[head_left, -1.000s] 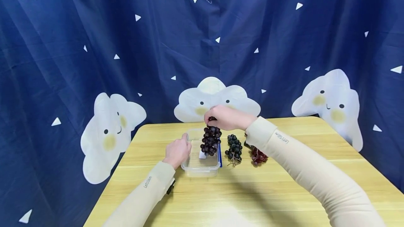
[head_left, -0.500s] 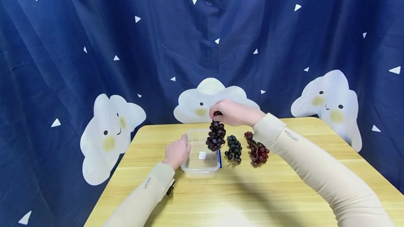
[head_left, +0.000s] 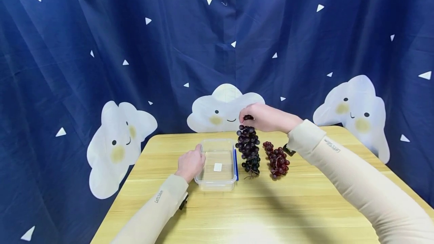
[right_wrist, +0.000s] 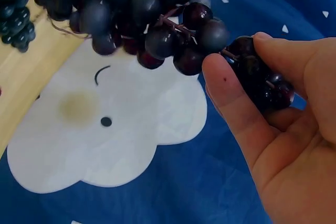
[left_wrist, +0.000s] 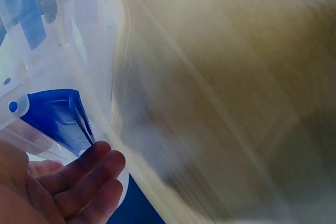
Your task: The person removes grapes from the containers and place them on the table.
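Note:
Pinched at its top end by my right hand [head_left: 264,118], a dark purple bunch of grapes [head_left: 248,140] hangs above the table. In the right wrist view, thumb and fingers close round the upper grapes [right_wrist: 247,66]. Below and partly behind it lies a black bunch of grapes [head_left: 252,168]. My left hand [head_left: 191,163] holds the left side of a clear plastic container [head_left: 217,186]. The left wrist view shows its fingers curled beside a blue side clip [left_wrist: 60,116]. A white square [head_left: 217,167] shows inside the container.
A red bunch of grapes [head_left: 278,162] lies on the wooden table [head_left: 210,214], right of the black bunch. A blue clip [head_left: 236,165] hangs along the container's right side. The dark blue curtain [head_left: 169,48] stands behind the table's far edge.
My right hand has moved right and slightly up with the dark purple grapes, from over the container to over the black bunch. The left hand and the container have stayed in place.

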### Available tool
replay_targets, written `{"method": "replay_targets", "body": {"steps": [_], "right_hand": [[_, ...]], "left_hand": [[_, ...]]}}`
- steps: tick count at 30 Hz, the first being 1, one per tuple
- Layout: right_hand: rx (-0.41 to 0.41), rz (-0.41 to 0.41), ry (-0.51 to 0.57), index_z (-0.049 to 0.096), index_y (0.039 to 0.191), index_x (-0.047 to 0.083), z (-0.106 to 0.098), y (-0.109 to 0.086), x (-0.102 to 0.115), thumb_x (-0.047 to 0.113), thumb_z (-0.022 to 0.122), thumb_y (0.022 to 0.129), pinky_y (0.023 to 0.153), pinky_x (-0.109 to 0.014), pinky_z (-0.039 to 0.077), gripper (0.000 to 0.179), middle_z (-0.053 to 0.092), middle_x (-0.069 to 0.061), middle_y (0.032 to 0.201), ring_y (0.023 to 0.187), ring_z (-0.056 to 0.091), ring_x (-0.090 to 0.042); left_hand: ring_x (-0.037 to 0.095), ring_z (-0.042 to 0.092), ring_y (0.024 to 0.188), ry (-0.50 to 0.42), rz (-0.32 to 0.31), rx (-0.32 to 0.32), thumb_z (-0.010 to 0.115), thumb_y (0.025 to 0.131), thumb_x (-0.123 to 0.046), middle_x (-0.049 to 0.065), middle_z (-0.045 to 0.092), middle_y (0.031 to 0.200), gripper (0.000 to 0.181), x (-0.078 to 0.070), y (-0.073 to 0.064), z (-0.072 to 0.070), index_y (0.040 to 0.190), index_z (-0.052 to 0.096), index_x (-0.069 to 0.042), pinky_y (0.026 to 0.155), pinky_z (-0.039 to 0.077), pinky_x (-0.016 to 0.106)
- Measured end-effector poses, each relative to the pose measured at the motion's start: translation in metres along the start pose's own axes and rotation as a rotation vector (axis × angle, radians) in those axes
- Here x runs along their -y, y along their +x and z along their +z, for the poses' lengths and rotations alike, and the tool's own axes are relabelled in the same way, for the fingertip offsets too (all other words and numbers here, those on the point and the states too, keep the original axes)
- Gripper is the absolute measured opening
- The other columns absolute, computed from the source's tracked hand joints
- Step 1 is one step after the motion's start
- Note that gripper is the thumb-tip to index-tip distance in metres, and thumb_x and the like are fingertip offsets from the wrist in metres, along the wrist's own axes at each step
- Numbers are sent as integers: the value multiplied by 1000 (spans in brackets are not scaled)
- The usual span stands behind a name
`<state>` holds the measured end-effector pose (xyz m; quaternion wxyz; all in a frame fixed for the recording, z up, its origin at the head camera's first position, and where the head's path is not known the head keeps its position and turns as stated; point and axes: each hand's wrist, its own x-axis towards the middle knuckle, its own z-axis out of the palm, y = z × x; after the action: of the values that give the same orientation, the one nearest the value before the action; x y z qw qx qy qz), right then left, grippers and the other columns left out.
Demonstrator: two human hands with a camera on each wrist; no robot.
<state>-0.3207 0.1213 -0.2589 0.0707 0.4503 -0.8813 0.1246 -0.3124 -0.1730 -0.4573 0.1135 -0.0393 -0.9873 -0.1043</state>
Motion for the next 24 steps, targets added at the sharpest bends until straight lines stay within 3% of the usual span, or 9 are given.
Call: {"method": "replay_targets", "body": {"steps": [11, 14, 17, 20, 22, 24], "right_hand": [[-43, 65, -20, 73, 97, 15, -15, -33, -22, 5, 67, 95, 81, -37, 54, 11, 74, -1, 98, 85, 65, -12], [-46, 92, -36, 73, 96, 15, -19, -43, -29, 5, 68, 94, 98, -50, 49, 11, 74, -1, 97, 86, 66, -13], [-54, 110, -51, 73, 95, 16, -21, -53, -36, 4, 69, 93, 111, -61, 34, 12, 73, 2, 94, 84, 65, -13], [-67, 119, -61, 72, 94, 16, -23, -62, -42, 4, 69, 93, 105, -53, 44, 12, 73, 3, 91, 80, 63, -11], [-70, 134, -68, 72, 95, 16, -24, -68, -45, 4, 70, 93, 91, -43, 52, 13, 73, 3, 92, 79, 63, -10], [-72, 147, -76, 73, 95, 17, -25, -74, -48, 5, 70, 93, 76, -37, 53, 12, 73, 2, 93, 79, 63, -10]], "left_hand": [[27, 64, 67, 9, -4, 9, 44, 100, -29, 17, 72, 93, 48, 2, 2, 0, 145, 47, -13, 55, 48, 42], [30, 67, 71, 9, 1, -7, 46, 99, -28, 17, 73, 93, 46, 2, 1, 1, 142, 50, -13, 56, 49, 44], [33, 69, 73, 11, 2, -25, 47, 98, -27, 17, 73, 92, 44, 2, 1, 2, 139, 52, -13, 56, 50, 46], [32, 69, 72, 13, 1, -28, 47, 98, -27, 18, 73, 92, 43, 2, 1, 2, 138, 53, -14, 55, 50, 46], [31, 68, 71, 12, 0, -25, 47, 98, -27, 17, 73, 92, 44, 1, 1, 2, 140, 52, -14, 55, 50, 46], [31, 67, 69, 13, 3, -19, 47, 98, -28, 17, 73, 91, 45, 1, 0, 1, 141, 52, -14, 54, 49, 45]]}}
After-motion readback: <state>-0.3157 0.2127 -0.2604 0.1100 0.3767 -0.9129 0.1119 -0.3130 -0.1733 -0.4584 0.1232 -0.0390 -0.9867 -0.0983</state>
